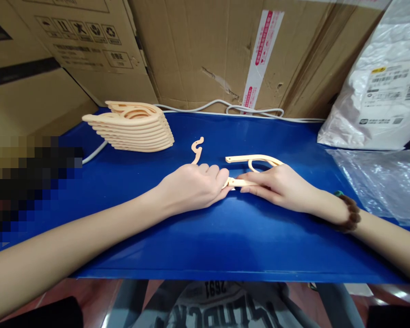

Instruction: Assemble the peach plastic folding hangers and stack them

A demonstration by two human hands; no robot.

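Observation:
My left hand (198, 184) is closed around a cream plastic piece, most of it hidden by the fingers; a curved hook end (197, 148) sticks out above the knuckles. From the right, my right hand (276, 184) pinches a cream plastic arm (241, 182) whose end meets the piece at my left fingertips. Another cream curved bar (248, 158) with a loop under it extends behind my right fingers. At the back left, a stack of cream plastic hangers (133, 130) lies on the blue table (205, 241).
Cardboard boxes (198, 50) stand along the back and left. A white cable (205, 107) runs along the back edge. At the right are a white parcel bag (369, 100) and clear plastic wrap (365, 182). A dark pixelated area covers the far left.

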